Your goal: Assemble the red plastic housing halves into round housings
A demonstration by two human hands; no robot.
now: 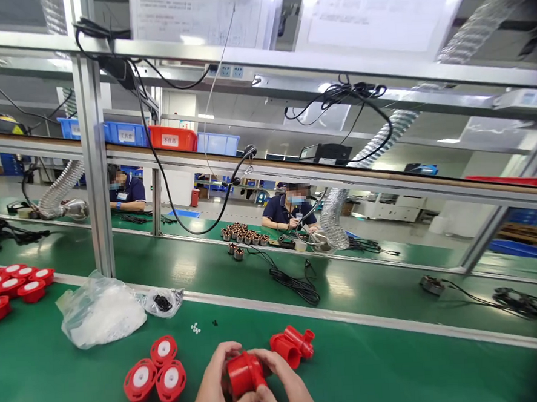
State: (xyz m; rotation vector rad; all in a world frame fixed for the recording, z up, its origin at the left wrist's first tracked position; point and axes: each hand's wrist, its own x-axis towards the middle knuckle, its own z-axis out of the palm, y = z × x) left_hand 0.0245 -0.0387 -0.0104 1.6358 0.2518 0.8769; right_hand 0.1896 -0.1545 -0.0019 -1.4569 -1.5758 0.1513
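Between my two hands, just above the green bench mat, is a red plastic housing point(243, 373). My left hand point(221, 383) curls round its left side, thumb at the bottom. From the right, my right hand point(284, 382) grips the same part with its fingers over the top and thumb below. A second red plastic piece with tube-like spouts point(293, 346) lies just beyond my right hand. To the left, three red caps with white round centres point(155, 373) sit close together on the mat.
More red caps point(10, 282) stand in rows at the far left. A clear bag of white pieces point(103, 311) lies beside a small bag of black pieces point(162, 301). A metal rail point(330, 312) edges the bench. Across it, co-workers point(288, 211) sit near copper-wound motor parts point(245, 234).
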